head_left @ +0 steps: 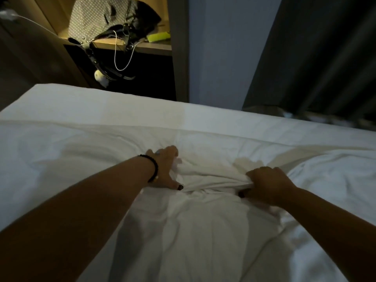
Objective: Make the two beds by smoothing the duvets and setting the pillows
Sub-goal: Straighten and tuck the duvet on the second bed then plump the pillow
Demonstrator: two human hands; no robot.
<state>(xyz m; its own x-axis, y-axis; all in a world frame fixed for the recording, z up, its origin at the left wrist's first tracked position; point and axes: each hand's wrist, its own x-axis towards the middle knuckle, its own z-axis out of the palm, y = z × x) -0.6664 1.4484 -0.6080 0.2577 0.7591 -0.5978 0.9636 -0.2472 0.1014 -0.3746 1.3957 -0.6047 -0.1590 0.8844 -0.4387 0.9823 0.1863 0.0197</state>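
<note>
Both hands work the rumpled white cotton duvet (pixel 203 231) lying across the bed. Left hand (pixel 164 169) presses into a fold, fingers half buried; right hand (pixel 266 184) fists a bunched ridge. Soft, light, limp; best taken along its edge.

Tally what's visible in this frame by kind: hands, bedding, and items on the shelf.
Hands: 2, left hand and right hand, both gripping the duvet
Bedding: 1, white duvet
Shelf items: 3, polka-dot bag, white cable, yellow-green object
Total: 6
</note>
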